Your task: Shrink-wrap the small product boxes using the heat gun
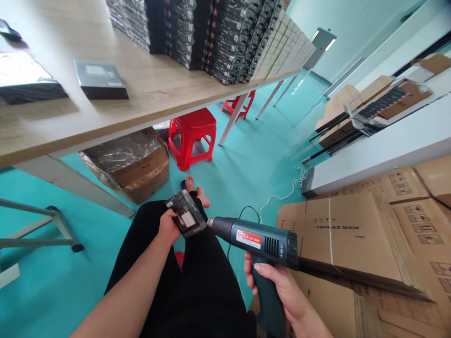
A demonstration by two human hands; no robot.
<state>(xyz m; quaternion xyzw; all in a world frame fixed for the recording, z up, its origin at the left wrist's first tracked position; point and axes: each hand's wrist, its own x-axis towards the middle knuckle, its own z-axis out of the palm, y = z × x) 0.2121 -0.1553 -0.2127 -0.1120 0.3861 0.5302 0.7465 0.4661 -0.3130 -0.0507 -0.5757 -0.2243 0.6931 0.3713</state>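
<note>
My right hand (276,286) is wrapped round the handle of a dark green heat gun (262,241) with a red and white label. Its metal nozzle points left, at the side of a small black box (186,216) with a pale panel on its face. That box is in my left hand (168,227), held above my lap with the thumb across its near edge. Nozzle and box look very close together; whether they touch, I cannot tell. The fingers under the box are hidden.
Stacks of black wrapped boxes (229,42) stand on the wooden table (158,94), with a single box (101,80) nearer its edge. Below are a carton (141,164) and a red stool (193,131). Large cartons (338,234) crowd my right. A white cord (278,196) crosses the floor.
</note>
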